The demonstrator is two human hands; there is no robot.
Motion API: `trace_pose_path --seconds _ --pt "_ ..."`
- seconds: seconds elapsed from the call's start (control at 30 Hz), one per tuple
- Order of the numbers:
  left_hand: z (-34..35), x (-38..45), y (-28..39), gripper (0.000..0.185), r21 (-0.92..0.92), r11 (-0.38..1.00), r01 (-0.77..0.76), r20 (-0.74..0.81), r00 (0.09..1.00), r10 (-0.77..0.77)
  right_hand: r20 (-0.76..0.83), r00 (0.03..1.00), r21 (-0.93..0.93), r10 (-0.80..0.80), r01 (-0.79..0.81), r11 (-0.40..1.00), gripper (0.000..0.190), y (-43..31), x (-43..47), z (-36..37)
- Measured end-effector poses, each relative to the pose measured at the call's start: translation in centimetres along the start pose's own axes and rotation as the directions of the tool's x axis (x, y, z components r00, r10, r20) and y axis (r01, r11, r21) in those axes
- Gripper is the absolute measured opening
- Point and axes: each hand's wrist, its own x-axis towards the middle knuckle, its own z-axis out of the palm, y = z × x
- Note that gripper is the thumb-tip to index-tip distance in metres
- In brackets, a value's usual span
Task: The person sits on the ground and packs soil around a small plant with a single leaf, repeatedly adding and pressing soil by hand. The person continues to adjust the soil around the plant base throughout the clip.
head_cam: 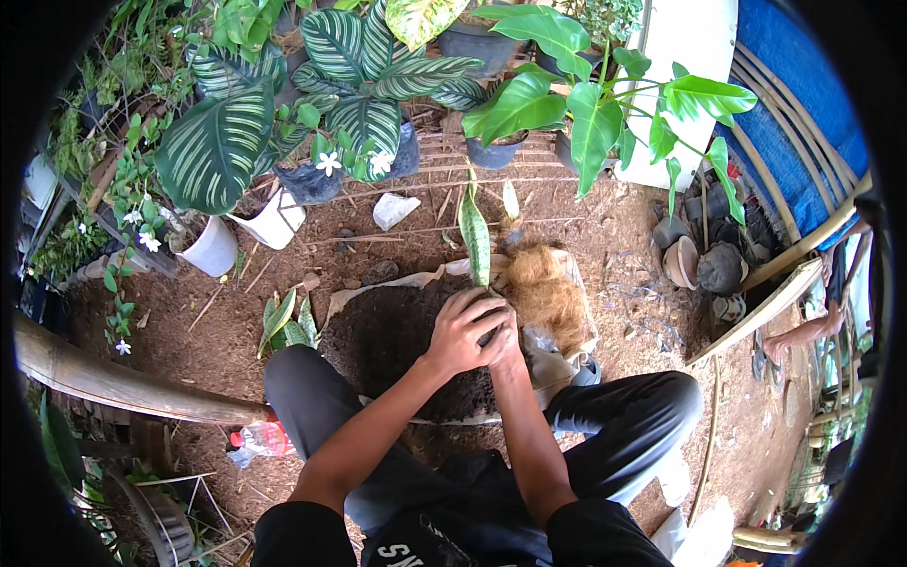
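Both of my hands are cupped around a dark clump of soil [487, 337], from which a variegated snake plant leaf [475, 237] stands upright. My left hand [460, 327] wraps it from the left, fingers spread over the top. My right hand [505, 340] closes on it from the right, partly behind the left fingers. Most of the clump is hidden by my hands. Below them, dark potting soil [382, 340] is heaped on a pale sack [347, 298] on the ground. Brown coconut fibre [549, 294] lies at the right of the soil.
More snake plant cuttings [287, 322] lie left of the soil. Striped-leaf potted plants [361, 92] and white pots [212, 248] line the back. A white stone [395, 210] rests on the ground. A bamboo pole [142, 379] and plastic bottle [262, 439] are at left. Another person's leg [804, 333] shows far right.
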Motion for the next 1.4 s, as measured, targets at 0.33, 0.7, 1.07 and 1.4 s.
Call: trace_pose_path --seconds 0.33,0.7,1.07,1.4 --pt "1.1 -1.7 0.1 0.018 0.047 0.999 0.000 -0.118 0.993 0.006 0.534 0.835 -0.077 0.133 -0.108 0.991 0.038 1.2 4.3 -8.1" --pt "1.0 0.4 -2.0 0.055 -0.622 0.243 0.744 0.233 0.473 -0.850 -0.267 0.949 -0.044 0.166 -0.184 0.982 0.037 -2.5 0.7 3.1" --pt "1.9 -2.3 -3.0 0.038 -0.733 -0.559 0.387 0.668 0.253 -0.700 -0.066 0.823 -0.929 -0.564 0.155 0.336 0.048 0.6 0.1 5.6" --pt "-0.9 -1.8 -7.5 0.048 -0.641 -0.749 0.165 0.723 0.455 -0.519 -0.310 0.919 -0.651 -0.242 -0.020 0.759 0.053 -2.5 2.9 -1.7"
